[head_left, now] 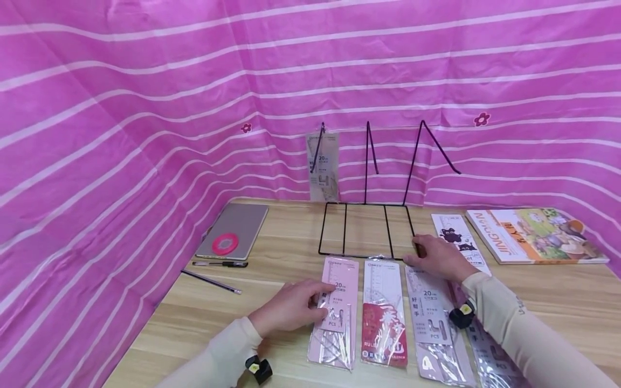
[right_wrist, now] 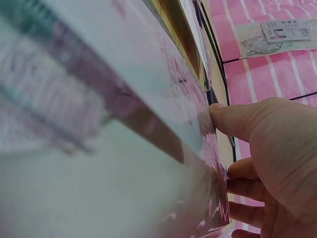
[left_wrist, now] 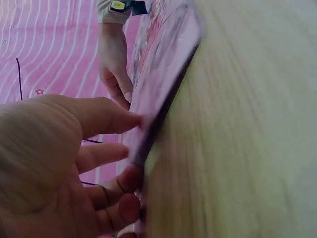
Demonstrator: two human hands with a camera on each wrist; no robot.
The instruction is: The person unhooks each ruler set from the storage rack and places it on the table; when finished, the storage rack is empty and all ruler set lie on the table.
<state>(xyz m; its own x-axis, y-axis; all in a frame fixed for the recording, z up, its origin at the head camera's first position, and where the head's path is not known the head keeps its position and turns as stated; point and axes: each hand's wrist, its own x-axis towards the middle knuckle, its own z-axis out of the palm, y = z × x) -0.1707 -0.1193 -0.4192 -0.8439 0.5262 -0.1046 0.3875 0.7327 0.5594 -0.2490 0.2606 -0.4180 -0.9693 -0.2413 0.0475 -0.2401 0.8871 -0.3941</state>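
Observation:
Several packaged ruler sets lie side by side at the front of the wooden table [head_left: 271, 237]. My left hand [head_left: 322, 303] pinches the left edge of the pink ruler pack [head_left: 339, 280]. In the left wrist view the thumb [left_wrist: 111, 117] lies on that pack [left_wrist: 166, 74] and the other fingers curl under its edge. My right hand [head_left: 418, 258] grips the far end of the third ruler pack [head_left: 429, 318]. The right wrist view shows the thumb [right_wrist: 233, 119] against this pack's clear sleeve [right_wrist: 188, 99]. Between the two lies a red ruler pack [head_left: 383, 323].
A black wire rack [head_left: 365, 226] stands at the centre back, with a ruler pack [head_left: 322, 167] leaning in its left slot. A grey notebook [head_left: 242, 221] with a pink tape ring [head_left: 225, 243], a pen [head_left: 220, 264] and a pencil [head_left: 211, 281] lie left. A picture book [head_left: 533, 234] and a cat-print pack [head_left: 453, 234] lie right.

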